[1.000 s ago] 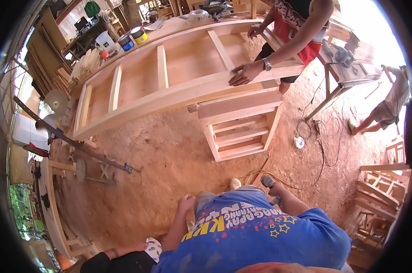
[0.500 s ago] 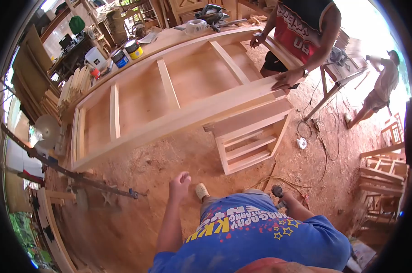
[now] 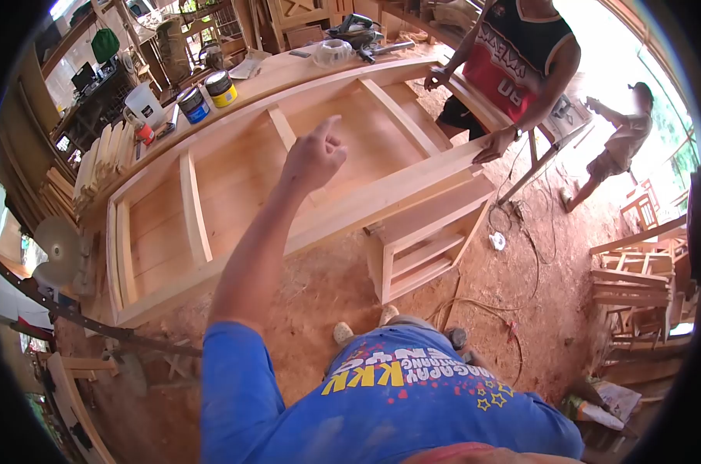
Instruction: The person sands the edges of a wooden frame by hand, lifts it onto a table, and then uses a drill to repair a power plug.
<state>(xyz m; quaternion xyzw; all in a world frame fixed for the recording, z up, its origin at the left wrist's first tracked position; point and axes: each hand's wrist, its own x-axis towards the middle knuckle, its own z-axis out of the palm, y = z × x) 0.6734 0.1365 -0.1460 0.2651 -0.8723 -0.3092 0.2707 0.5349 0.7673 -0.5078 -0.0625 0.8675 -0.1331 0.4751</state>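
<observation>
Raised over the near rail of a large wooden frame panel (image 3: 381, 188), my left hand (image 3: 317, 155) points with its index finger stretched out and the other fingers curled. It holds nothing. The panel lies flat, with several crosspieces (image 3: 196, 205) over a thin wood sheet. Low by my waist, my right hand (image 3: 474, 360) is mostly hidden by my blue shirt. It is closed around a dark, round-ended tool (image 3: 457, 338), whose kind I cannot tell. A slatted wooden frame piece (image 3: 424, 255) stands under the panel's near edge.
Across the panel a person (image 3: 521, 69) rests hands on its end. Paint cans (image 3: 193, 104), a white bucket (image 3: 145, 104) and a power tool (image 3: 354, 29) sit on the bench behind. A cord (image 3: 482, 304) crosses the floor. Another person (image 3: 625, 139) stands farther right.
My left hand has risen from beside my body to above the panel, its index finger now extended. The view has shifted slightly. My right hand stays low, more hidden by the shirt.
</observation>
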